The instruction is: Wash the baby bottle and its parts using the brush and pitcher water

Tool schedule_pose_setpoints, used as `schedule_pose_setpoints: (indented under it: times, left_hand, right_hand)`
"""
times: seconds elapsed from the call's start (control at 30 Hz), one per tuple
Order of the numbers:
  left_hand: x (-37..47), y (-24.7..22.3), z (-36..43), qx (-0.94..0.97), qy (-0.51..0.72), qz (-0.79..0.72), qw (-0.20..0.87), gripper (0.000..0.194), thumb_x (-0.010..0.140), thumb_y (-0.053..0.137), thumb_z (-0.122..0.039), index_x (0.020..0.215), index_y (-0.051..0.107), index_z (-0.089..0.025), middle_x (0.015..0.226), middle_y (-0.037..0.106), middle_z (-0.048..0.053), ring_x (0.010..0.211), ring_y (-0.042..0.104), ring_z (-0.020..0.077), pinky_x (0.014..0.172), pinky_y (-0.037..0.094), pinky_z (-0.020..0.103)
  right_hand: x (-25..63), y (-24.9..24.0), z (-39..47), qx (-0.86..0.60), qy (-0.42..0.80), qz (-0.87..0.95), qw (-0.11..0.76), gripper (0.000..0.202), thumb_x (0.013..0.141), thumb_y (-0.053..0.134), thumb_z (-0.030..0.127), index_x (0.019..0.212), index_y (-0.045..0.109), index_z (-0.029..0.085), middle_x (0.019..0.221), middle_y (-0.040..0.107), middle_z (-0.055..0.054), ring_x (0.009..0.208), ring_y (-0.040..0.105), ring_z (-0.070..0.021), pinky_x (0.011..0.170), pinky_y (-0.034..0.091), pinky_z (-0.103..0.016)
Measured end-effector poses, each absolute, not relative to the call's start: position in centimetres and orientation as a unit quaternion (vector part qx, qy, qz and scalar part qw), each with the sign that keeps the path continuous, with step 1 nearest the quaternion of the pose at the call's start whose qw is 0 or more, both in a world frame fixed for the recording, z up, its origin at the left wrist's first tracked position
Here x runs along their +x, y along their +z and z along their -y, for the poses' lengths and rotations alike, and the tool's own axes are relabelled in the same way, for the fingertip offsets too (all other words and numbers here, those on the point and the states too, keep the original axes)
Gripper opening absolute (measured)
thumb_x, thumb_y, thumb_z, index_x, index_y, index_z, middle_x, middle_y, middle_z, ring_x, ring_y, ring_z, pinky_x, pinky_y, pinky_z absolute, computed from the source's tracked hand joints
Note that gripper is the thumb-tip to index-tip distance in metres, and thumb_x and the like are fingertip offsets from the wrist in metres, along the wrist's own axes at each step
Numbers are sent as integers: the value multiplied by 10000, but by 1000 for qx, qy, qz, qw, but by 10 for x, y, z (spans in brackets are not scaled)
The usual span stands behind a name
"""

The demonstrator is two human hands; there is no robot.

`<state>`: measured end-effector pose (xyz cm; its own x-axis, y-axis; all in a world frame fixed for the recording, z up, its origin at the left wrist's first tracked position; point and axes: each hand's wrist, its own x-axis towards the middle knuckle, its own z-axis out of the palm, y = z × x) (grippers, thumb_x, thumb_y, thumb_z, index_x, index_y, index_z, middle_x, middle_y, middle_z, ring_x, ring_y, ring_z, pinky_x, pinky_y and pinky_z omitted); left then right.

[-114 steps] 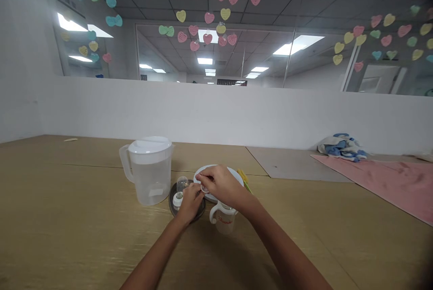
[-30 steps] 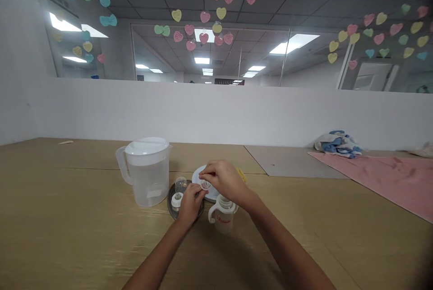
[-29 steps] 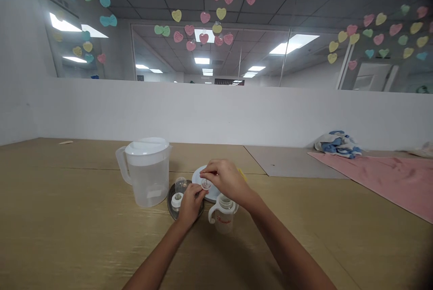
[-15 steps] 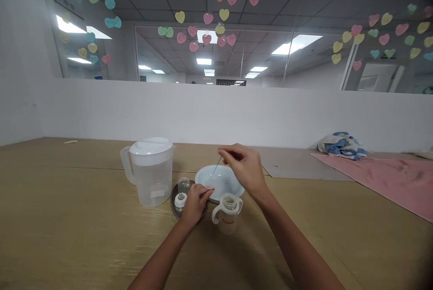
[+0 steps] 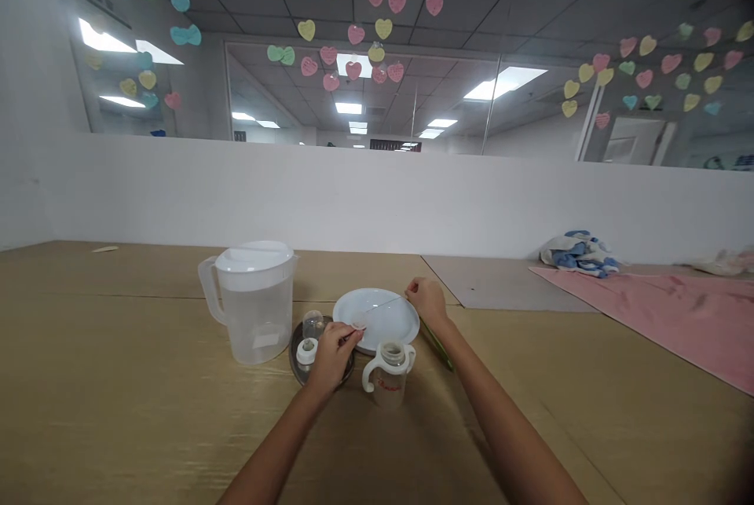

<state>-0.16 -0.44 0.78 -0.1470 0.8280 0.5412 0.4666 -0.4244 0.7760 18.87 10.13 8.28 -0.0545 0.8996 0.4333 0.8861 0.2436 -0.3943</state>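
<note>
My left hand (image 5: 333, 354) is closed in a pinch on a small whitish piece (image 5: 357, 327), too small to name, above the near left edge of the white plate (image 5: 406, 331). Pinched in my right hand (image 5: 427, 301), over the plate's right side, is a thin rod (image 5: 382, 305) that slants left and down toward my left hand. A clear baby bottle (image 5: 390, 387) with white handles and red print stands uncapped in front of the plate. Partly behind my left hand, a dark round tray (image 5: 294, 364) carries a white collar ring (image 5: 307, 352) and a clear dome cap (image 5: 312, 324).
A lidded translucent pitcher (image 5: 262, 324) of liquid stands left of the tray. Something slim and green (image 5: 439, 348) lies beside my right forearm. Farther right are a crumpled blue-and-white cloth (image 5: 580, 254) and a pink mat (image 5: 665, 309).
My right hand has moved right and down with the thin rod, which now lies at a flatter slant. The green item has come into view. My left hand keeps its pinch.
</note>
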Motion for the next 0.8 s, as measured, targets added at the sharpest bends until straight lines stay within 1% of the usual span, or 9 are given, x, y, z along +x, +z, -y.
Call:
schedule_pose_setpoints:
  times: [0.13,0.2,0.27,0.33,0.43,0.57,0.67,0.73,0.8]
  left_hand:
    - [-1,8,4,632,560,-509,164,300,757,527,-421,767,721,-193,759,681,51,817,551,199,780,403,320]
    - [-1,7,4,629,563,-508,168,299,753,532,-427,784,721,-197,759,681,49,813,552,200,770,405,319]
    - [-1,7,3,625,568,-507,171,294,744,543,-429,784,720,-197,772,684,48,817,553,202,770,405,319]
    - [-2,7,2,622,571,-507,174,297,739,545,-431,760,719,-191,782,687,51,822,555,206,779,402,323]
    - [-5,7,1,622,571,-504,183,331,739,529,-448,756,720,-179,795,693,58,811,566,211,773,409,328]
    - [-7,9,0,621,566,-504,201,345,730,531,-457,775,721,-172,816,700,57,817,587,215,765,428,327]
    - [-7,10,1,607,566,-516,213,359,725,544,-435,876,706,-153,815,697,60,770,599,203,735,444,324]
    - [-8,11,1,578,585,-524,223,424,720,548,-415,1019,658,-136,841,690,66,741,604,188,705,456,310]
    - [-10,12,3,541,617,-531,212,447,717,537,-384,1071,624,-124,866,678,76,752,606,182,685,464,294]
  right_hand:
    - [189,79,-96,-638,0,723,267,210,771,485,131,903,640,79,955,624,-210,936,575,-256,736,409,-318]
    - [181,83,-90,-618,11,745,252,247,764,503,129,973,620,67,1027,599,-220,978,550,-255,762,404,-323]
    - [170,88,-83,-576,43,782,232,266,735,573,180,985,627,109,999,623,-151,917,566,-207,743,412,-280]
    - [157,91,-73,-515,103,828,197,261,676,648,264,919,652,169,839,652,-39,733,579,-136,640,418,-215]
    - [142,90,-59,-343,254,893,139,231,603,687,284,800,659,166,718,616,27,595,514,-87,524,370,-177]
    - [134,87,-49,-296,352,863,211,170,600,663,294,693,653,152,639,558,30,556,432,-77,473,322,-176]
    - [134,89,-50,-324,417,812,250,210,650,609,318,758,665,147,638,550,12,543,424,-83,439,318,-177]
    - [136,91,-52,-343,414,805,251,220,683,568,296,803,664,139,629,545,10,537,437,-85,446,330,-179]
    - [137,92,-54,-373,350,826,238,203,697,544,256,806,666,135,625,558,6,539,460,-87,475,343,-185]
